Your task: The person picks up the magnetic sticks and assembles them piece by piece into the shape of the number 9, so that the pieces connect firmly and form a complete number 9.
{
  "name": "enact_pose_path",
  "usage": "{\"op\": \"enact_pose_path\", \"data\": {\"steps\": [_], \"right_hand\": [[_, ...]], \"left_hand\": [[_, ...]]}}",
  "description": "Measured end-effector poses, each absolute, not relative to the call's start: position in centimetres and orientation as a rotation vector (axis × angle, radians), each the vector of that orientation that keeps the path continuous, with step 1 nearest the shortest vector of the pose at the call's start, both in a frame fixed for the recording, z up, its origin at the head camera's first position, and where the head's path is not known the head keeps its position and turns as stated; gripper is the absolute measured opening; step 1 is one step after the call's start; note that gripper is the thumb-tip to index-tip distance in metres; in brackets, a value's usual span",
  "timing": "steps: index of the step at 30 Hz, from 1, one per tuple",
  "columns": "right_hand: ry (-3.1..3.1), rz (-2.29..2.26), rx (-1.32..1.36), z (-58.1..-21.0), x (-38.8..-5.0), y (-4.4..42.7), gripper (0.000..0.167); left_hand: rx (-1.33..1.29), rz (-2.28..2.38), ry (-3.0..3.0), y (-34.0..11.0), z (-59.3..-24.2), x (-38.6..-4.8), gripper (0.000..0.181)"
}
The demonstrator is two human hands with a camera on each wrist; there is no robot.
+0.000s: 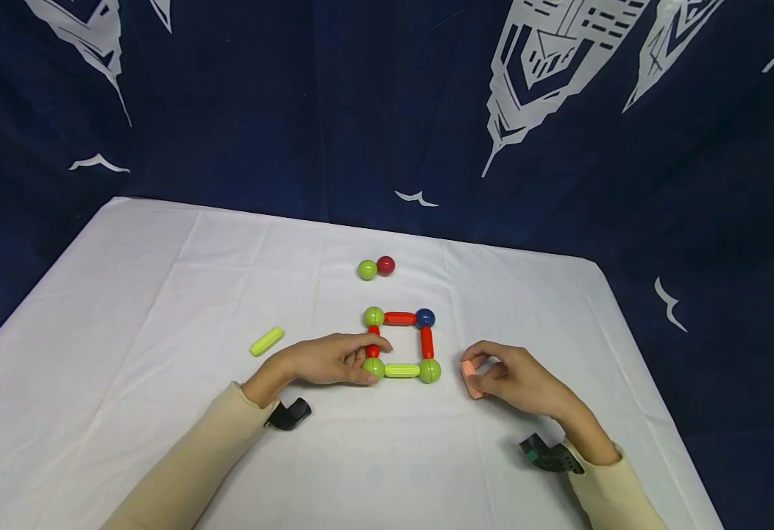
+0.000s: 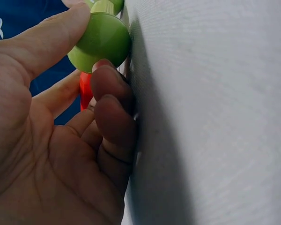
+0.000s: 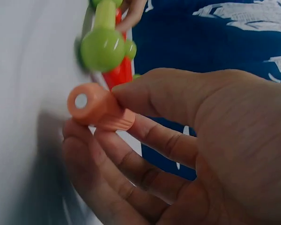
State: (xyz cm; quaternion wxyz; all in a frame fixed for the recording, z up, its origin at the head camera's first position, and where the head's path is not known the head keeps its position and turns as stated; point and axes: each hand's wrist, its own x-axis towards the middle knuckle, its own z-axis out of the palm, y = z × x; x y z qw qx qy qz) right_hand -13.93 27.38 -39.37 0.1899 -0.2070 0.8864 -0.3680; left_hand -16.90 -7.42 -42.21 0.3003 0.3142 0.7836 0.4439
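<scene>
An orange rod (image 3: 100, 108) is held just above or on the desk (image 1: 162, 309) (which cannot be told), pinched between thumb and fingers in the grip of the right hand (image 1: 513, 377), to the right of a square frame (image 1: 427, 342). The frame's near left green ball (image 1: 374, 369) is clamped between thumb and fingertips in the grip of the left hand (image 1: 330, 359). Beyond the frame, a loose green ball (image 1: 367, 269) is placed beside a red ball (image 1: 385, 266).
</scene>
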Motion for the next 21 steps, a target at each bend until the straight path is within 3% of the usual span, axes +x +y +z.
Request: {"op": "enact_pose_path", "data": {"steps": [11,21], "right_hand": [[2.243,-1.241,-0.523,-39.6,-13.0,25.3,0.028],[2.158,-1.324,-0.466,-40.5,-12.6,23.9,0.046]], "left_hand": [[0.816,1.168,2.118,-7.3,-42.1,-17.0,0.058],[0.777,1.170,2.127,-7.2,-42.1,-16.8,0.058]]}}
